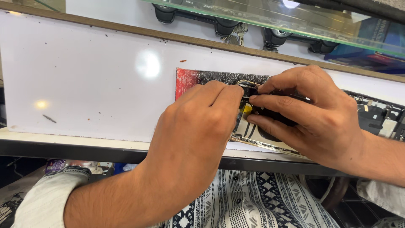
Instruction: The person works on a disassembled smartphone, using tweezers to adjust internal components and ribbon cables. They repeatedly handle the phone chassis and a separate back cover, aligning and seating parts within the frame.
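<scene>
Both hands meet over a small black device part (270, 113) on a patterned silver and red mat (198, 78) on the white counter (93, 84). My right hand (308, 112) wraps around the black part, fingers curled over its top and side. My left hand (198, 126) pinches at the part's left end, next to a small yellow piece (247, 109); what the left fingertips hold is hidden. Most of the part is covered by the hands.
An opened black device shell with circuit parts (375, 116) lies at the right. Behind a wooden strip, black game controllers (223, 25) sit under a glass shelf (295, 21). A tiny dark screw or bit (49, 119) lies at the left. The counter's front edge runs below the hands.
</scene>
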